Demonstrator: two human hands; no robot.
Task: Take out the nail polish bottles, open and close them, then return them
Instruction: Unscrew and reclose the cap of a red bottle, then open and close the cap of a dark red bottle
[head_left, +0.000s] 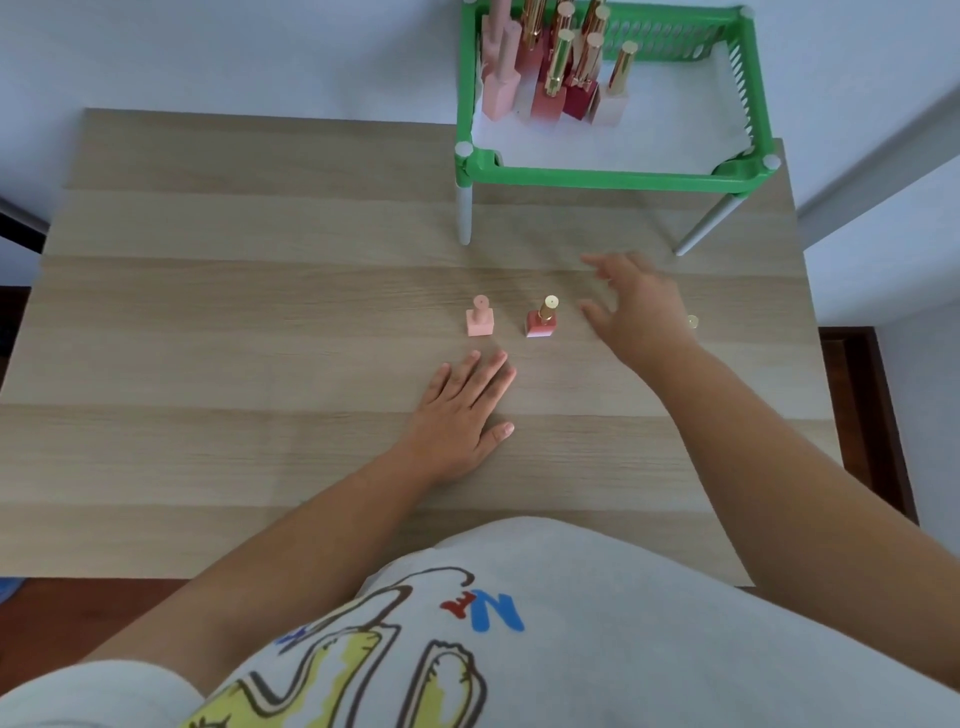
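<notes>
Head cam looking down at a light wooden table (234, 322). Two nail polish bottles are out on it: a pale pink bottle (480, 317) just past the left hand's fingertips, and a red bottle with a gold cap (542, 318) beside it, just to the left of the right hand. Both standing upright, caps on, nobody touching them. Left hand (460, 410) is flat on the table, palm down, fingers straight, holding nothing. Right hand (636, 306) hovers with fingers spread wide, empty too, a bit blurry. Something small and gold (692, 322) peeks out on the far side of that hand, can't tell what it is. Further out beyond the right hand there's a green rack (613, 176) on grey legs, with more bottles (556, 67) bunched in its back left corner. White wall behind, dark reddish floor around the table.
</notes>
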